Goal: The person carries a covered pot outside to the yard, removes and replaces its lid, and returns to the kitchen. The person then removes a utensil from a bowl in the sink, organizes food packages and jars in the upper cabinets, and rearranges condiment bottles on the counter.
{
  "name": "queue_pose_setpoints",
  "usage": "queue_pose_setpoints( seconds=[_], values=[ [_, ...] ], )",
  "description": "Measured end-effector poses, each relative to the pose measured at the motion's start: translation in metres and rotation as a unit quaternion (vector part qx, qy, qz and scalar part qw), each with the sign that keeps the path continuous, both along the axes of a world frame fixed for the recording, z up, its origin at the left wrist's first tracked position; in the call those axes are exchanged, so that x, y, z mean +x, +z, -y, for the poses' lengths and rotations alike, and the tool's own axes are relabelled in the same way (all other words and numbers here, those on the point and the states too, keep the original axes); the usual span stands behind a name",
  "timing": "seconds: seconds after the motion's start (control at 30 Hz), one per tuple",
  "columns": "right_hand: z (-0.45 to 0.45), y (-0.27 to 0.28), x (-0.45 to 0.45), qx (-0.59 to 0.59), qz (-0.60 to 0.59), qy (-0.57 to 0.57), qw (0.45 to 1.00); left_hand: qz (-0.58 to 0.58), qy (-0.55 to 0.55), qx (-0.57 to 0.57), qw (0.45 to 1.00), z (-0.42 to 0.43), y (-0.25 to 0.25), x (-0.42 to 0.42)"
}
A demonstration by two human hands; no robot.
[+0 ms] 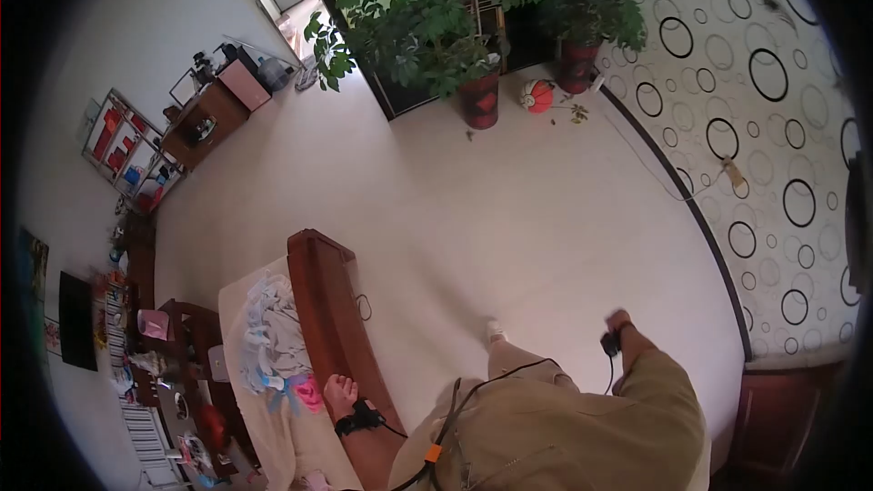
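Crumpled cloths [276, 327] lie beside the brown wooden rail [329, 309], near our left hand [341, 395].
Its fingers curl closed, pressed together; we cannot tell the grip of our right hand [618, 320], over the pale floor [455, 218].

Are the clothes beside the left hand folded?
Not folded: the clothes lie in a loose, crumpled heap.

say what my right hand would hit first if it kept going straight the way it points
Probably just the pale floor: nothing shows close ahead of the right hand, though its height above the floor is hard to judge.
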State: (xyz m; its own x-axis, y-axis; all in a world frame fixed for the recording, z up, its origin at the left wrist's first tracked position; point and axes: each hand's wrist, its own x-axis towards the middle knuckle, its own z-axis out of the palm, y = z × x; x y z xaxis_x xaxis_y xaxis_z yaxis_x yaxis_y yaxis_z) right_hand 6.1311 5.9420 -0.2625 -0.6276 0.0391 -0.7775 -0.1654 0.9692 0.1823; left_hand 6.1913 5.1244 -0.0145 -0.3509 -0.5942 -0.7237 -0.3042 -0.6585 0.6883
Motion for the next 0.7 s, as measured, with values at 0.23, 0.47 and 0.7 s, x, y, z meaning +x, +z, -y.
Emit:
queue_pose_setpoints(
  seconds=[0.23,0.47,0.7],
  values=[
    [0.281,0.124,-0.408,-0.2,-0.313,0.156,0.915,0.012,0.087,-0.086,0.992,0.161,-0.02,-0.078],
    [0.536,0.19,-0.628,-0.556,-0.207,-0.281,0.754,0.056,0.133,-0.052,0.988,0.321,-0.056,-0.257],
    [0.705,0.27,-0.808,-0.654,-0.071,-0.387,0.646,0.013,0.009,-0.105,0.994,0.453,-0.01,-0.6]
  ],
)
